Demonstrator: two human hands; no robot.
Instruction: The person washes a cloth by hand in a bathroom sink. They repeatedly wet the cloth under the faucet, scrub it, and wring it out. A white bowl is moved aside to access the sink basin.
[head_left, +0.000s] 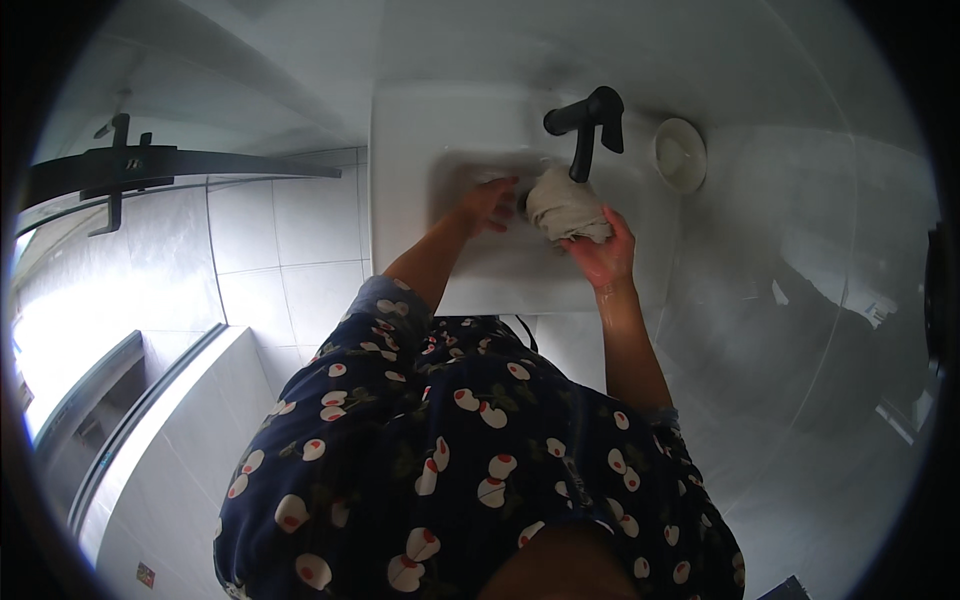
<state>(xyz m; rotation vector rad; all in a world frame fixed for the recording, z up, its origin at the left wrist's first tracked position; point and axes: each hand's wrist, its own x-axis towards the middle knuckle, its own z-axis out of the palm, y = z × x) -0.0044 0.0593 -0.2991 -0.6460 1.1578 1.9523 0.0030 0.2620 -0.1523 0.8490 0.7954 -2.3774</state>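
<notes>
A bunched, light beige cloth (564, 206) is held in my right hand (606, 251), directly below the spout of a black faucet (583, 131). The skin of my right hand and wrist looks wet. My left hand (489, 206) is over the basin of the white sink (401, 225), to the left of the cloth and apart from it, with its fingers spread and nothing seen in them. Whether water runs from the spout cannot be told.
A small white bowl (680, 155) with something pale in it stands at the sink's back right corner. Grey wall tiles (750, 247) rise on the right. On the left are a black door handle assembly (120, 172) and a ledge (176, 375) beside a bright opening.
</notes>
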